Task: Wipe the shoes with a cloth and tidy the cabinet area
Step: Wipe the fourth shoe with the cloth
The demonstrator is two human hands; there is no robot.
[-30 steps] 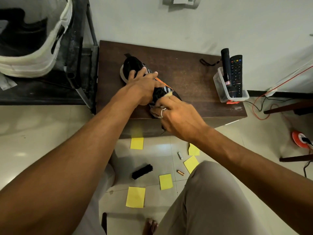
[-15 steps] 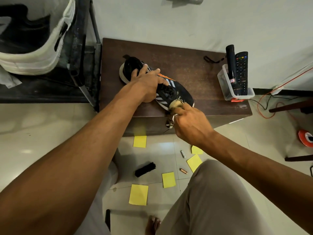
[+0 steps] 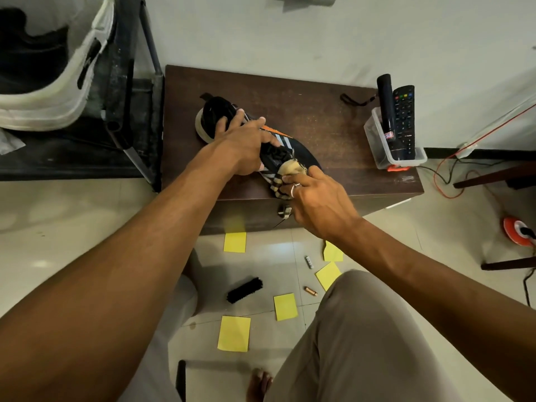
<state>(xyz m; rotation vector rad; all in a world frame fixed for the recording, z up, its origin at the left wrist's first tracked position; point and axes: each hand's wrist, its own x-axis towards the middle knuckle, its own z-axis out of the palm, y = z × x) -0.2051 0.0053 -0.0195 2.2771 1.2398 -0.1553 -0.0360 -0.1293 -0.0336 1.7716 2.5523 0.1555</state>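
A black shoe (image 3: 303,153) with white stripes and an orange patch lies on the dark wooden bench (image 3: 319,117), which stands against the wall. Its heel points to the far left and its toe to the near right, close to the bench's front edge. The left hand (image 3: 246,146) grips the shoe from above at its middle, with fingertips hooked into the opening and the thumb curled round the near side. The right hand (image 3: 319,204), which wears a ring (image 3: 295,188), pinches a wadded beige cloth (image 3: 290,169) and presses it on the shoe's near side beside the laces, just next to the left hand.

At the bench's right end stands a clear box (image 3: 374,140) holding a remote (image 3: 403,117) and a black torch (image 3: 387,111), both upright. A black strap (image 3: 355,100) lies on the bench top near the box. A small metal handle (image 3: 284,211) shows on the bench front, below the right hand.

On the tiled floor in front lie five yellow notes (image 3: 235,242), a black brush (image 3: 245,290) and two batteries (image 3: 309,262), scattered well apart from each other. The person's knee (image 3: 362,329) and a bare foot (image 3: 258,384) show at the bottom. To the right an orange cable (image 3: 446,175) runs down the wall to the floor, and an orange reel (image 3: 517,230) sits further right. At the upper left a large white shoe (image 3: 58,91) rests on a dark shelf (image 3: 72,158).
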